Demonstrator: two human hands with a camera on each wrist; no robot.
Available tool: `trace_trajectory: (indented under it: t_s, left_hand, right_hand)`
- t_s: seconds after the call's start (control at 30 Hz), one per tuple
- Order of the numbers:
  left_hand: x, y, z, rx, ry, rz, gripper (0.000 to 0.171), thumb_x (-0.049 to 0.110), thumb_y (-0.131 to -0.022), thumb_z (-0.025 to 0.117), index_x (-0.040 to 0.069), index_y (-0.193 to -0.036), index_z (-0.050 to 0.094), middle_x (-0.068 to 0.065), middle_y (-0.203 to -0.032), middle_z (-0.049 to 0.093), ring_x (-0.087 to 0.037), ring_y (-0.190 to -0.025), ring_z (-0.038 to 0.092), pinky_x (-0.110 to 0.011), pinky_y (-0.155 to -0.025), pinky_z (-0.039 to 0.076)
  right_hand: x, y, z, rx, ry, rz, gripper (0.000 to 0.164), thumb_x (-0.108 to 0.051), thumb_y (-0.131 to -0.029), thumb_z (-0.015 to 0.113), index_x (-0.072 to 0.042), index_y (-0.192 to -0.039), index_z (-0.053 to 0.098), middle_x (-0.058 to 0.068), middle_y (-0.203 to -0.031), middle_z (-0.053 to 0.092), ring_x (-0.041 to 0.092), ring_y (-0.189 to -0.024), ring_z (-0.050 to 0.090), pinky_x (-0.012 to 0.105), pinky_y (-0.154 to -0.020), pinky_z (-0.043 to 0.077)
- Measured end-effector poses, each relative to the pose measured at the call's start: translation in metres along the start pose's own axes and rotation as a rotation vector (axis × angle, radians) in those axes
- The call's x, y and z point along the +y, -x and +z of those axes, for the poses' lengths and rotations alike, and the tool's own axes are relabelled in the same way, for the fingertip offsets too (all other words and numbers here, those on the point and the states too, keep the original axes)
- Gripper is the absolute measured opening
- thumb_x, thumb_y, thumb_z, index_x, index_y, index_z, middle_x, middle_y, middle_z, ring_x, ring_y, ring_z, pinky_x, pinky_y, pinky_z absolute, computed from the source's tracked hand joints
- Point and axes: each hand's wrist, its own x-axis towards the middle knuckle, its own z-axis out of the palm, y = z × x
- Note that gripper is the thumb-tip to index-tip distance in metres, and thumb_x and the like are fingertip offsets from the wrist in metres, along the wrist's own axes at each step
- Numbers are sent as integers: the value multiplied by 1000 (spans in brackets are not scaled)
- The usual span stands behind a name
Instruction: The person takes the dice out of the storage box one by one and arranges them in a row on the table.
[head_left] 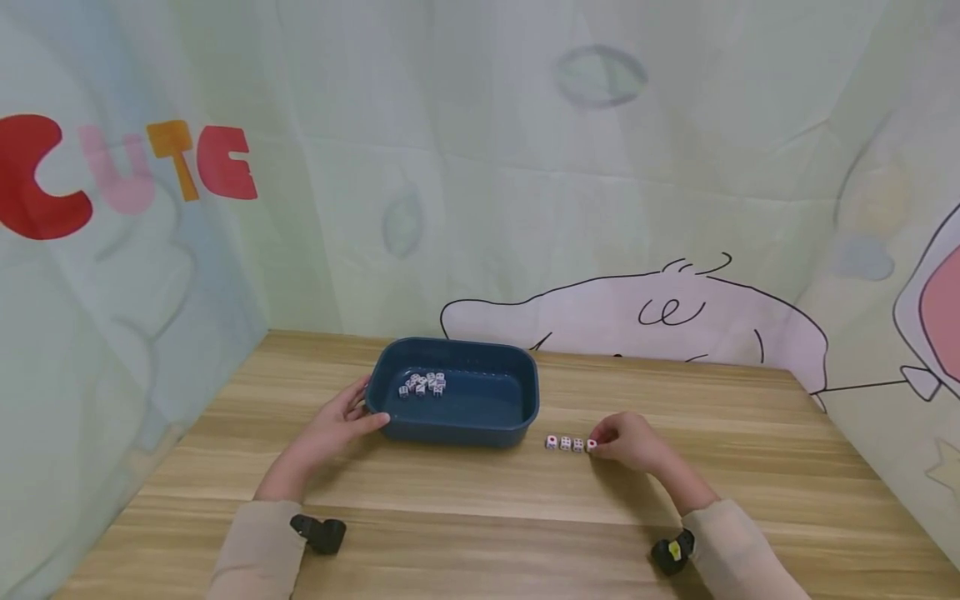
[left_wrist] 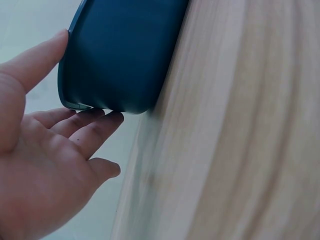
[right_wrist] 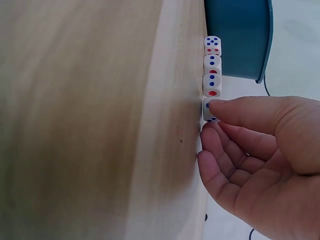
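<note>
A dark blue rectangular plastic tub [head_left: 453, 435] stands on the wooden table with several white dice [head_left: 422, 385] gathered at the left inside it. My left hand [head_left: 341, 422] holds the tub's left front corner, the thumb at the rim and the fingertips against the end wall [left_wrist: 120, 75]. To the right of the tub, several dice [head_left: 566, 443] form a short straight row on the table. At the row's right end, my right hand [head_left: 630, 442] pinches a die [right_wrist: 208, 109] between thumb and forefinger. That die stands right beside its neighbour [right_wrist: 212, 85], partly hidden by the thumb.
The wood-grain table [head_left: 465, 533] extends in front of the tub and to both sides. A printed cloth backdrop [head_left: 360, 167] encloses the back and sides, close behind the tub. Each wrist carries a small black camera [head_left: 318, 533].
</note>
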Motion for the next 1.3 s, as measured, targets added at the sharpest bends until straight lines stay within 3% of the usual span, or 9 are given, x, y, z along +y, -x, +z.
trace_trajectory:
  t_s: [0.73,1.0,1.3]
  left_hand:
    - [0,-1,0,10,6,13,84,22,-93,65,1,-154,10,-29,-156,17,-44,-141,24,-52,-114,25]
    - [-1,-1,0,10,12,17,82,20,-94,64,0,-153,10,-29,-156,17,-44,-141,24,-52,-113,25]
    - [-1,-1,-1,2,20,19,84,20,-94,64,0,-153,10,-28,-156,15,-44,-141,23,-52,-113,24]
  right_hand:
    - [-4,-1,-7,6,51,13,12,-3,-78,74,2,-88,70,1,-78,65,12,-72,57,28,-64,49]
    - [-28,-10,-30,12,28,-63,23,-6,-83,70,8,-100,67,7,-85,67,16,-79,60,29,-69,51]
    - [-66,-28,-36,15,32,-80,24,-12,-87,69,2,-107,67,7,-93,69,17,-84,63,32,-73,54]
